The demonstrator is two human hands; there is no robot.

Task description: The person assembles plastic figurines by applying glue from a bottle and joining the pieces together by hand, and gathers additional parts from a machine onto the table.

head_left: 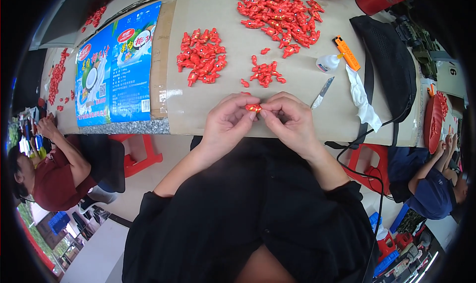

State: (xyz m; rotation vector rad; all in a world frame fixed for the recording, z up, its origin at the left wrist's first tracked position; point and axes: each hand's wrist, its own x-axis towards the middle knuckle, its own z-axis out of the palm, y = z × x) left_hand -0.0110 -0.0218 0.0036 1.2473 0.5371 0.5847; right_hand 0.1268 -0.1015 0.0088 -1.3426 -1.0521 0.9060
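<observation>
- The left hand (pixel 225 124) and the right hand (pixel 290 122) are meeting at the table's near edge, and both are pinching one small red fish-shaped piece (pixel 253 107) between thumb and fingertips.
- Judging by the grip, the step in hand is fitting or pressing that piece together; the fingers are closing tightly on its two ends.
- The next move probably calls for a steady, fine pinch and a careful release, since the piece is tiny and glossy.
- The piece is looking bright red with a touch of yellow, shiny like foil, and is lying level between the fingertips, just above the cardboard sheet (pixel 208 112) covering the table.
- Just beyond the hands a small cluster of red pieces (pixel 265 73) is lying; farther out to the left a denser heap (pixel 201 55) is sitting, and the biggest spread (pixel 277 15) is lying farthest away.
- Right of the right hand a knife blade (pixel 322 93) is lying near, with a white glue bottle (pixel 328 63), an orange cutter (pixel 346 53) and a crumpled white tissue (pixel 361 98) beyond it.
- Other people are sitting well off to both sides.
</observation>
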